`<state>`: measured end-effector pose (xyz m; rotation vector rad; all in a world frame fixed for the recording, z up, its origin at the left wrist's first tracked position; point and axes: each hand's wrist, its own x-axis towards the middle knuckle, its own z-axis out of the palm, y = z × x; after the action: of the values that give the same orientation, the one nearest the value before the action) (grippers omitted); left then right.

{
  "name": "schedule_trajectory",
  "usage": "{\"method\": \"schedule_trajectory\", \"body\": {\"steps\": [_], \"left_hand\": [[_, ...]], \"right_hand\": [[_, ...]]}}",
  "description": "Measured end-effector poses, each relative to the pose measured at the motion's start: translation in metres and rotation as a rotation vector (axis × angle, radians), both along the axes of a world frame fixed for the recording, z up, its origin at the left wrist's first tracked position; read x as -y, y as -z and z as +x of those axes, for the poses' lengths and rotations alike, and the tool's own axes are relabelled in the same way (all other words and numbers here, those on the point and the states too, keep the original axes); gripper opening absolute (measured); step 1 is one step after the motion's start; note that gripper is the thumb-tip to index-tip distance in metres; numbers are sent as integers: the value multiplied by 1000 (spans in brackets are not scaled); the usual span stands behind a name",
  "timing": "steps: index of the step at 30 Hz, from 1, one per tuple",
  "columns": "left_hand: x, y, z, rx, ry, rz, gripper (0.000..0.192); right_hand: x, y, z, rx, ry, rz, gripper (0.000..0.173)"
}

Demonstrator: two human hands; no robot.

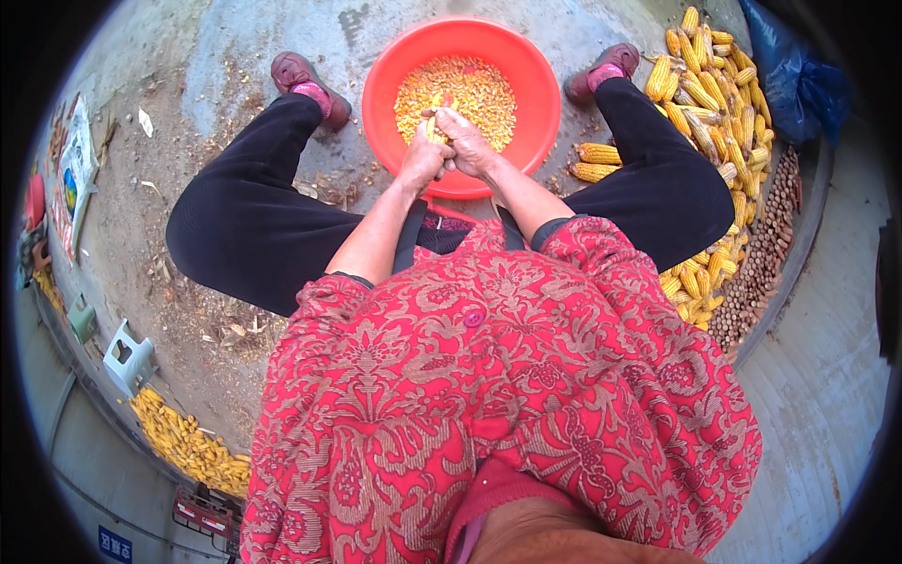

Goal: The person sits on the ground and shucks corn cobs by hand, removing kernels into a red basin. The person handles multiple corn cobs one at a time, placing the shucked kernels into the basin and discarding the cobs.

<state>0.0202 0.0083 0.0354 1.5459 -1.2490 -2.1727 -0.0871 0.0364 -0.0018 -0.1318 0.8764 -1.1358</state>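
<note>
Over a red plastic basin (pixel 542 113), my left hand (pixel 423 156) is closed around a corn cob (pixel 434 132) with yellow kernels on it. Pressed close against it, my right hand (pixel 465 141) grips the same cob, its thumb and fingers near the upper end. My fingers hide much of the cob. Loose corn kernels (pixel 486 92) cover the basin's bottom, just beneath both hands. The basin stands on the concrete floor between my spread feet.
On the right is a large heap of corn ears (pixel 733 134), with stacked bare cobs (pixel 754 261) behind it. Two ears (pixel 597 153) lie near my right leg. Left are a pale plastic stool (pixel 130 358), a printed sack (pixel 76 176) and more corn (pixel 187 444). A blue plastic bag (pixel 796 77) sits upper right.
</note>
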Motion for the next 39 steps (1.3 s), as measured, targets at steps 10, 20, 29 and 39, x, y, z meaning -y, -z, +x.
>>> {"method": "schedule_trajectory", "body": {"steps": [10, 20, 29, 39], "left_hand": [[6, 2, 5, 45, 23, 62, 59], [-1, 19, 3, 159, 3, -69, 49], [3, 3, 8, 168, -65, 34, 46], [6, 9, 5, 273, 92, 44, 59]], "right_hand": [[-1, 2, -11, 36, -142, -68, 49], [1, -8, 8, -94, -30, 60, 54], [-3, -11, 1, 68, -89, 75, 50], [-3, 12, 0, -111, 5, 93, 45]]}}
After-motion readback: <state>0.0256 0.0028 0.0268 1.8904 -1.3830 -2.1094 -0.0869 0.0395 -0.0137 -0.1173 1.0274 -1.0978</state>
